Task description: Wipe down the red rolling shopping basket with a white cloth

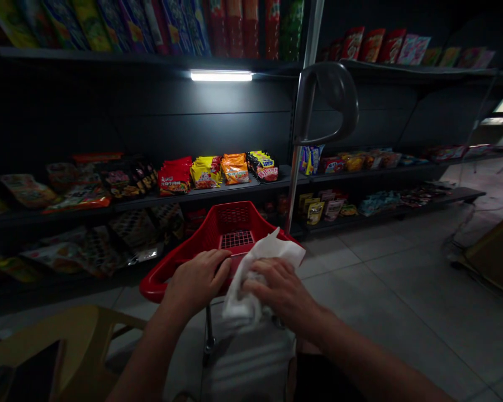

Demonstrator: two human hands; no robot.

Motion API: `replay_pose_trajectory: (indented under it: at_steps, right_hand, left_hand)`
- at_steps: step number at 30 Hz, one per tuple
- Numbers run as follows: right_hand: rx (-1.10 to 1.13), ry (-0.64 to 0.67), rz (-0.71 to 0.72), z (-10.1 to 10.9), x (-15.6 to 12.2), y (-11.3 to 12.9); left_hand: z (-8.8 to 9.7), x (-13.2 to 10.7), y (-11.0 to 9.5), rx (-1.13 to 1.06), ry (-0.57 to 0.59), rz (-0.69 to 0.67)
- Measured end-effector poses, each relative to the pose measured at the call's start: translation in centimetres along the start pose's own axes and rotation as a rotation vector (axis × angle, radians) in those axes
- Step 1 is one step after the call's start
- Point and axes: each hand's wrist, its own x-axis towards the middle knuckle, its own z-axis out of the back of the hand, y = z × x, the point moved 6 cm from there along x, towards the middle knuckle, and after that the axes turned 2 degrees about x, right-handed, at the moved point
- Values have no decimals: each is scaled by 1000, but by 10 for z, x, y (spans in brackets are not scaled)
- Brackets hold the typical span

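Red shopping basket (154, 285) on wheels, lower center of frame. Left hand (199, 279) lies on its near edge, fingers bent; cannot tell if it grips. Right hand (283, 287) grasps bunched white cloth (288, 250), just right of left hand, at basket's near right side. Gray loop handle (349, 103) upper right of center. Snack packs (175, 176) on shelf mid-frame, lit by tube light (221, 76). Yellowish stool (77, 329) lower left.

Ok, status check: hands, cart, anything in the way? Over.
Left hand on near end of red cart. Right hand: fingers clutching white cloth, hiding part of cart. Tan stool nearby, left.
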Motion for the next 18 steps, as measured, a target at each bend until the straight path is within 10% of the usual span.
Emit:
replay_pose_trajectory:
  at_steps: [7, 13, 18]
  right_hand:
    - [57, 298, -11, 46, 0, -66]
    - [165, 623, -26, 33, 35, -66]
    - [95, 297, 18, 19, 13, -64]
  left_hand:
    - [5, -11, 2, -14, -1, -60]
    - [8, -17, 2, 1, -1, -20]
    - [11, -22, 6, 29, -29, 89]
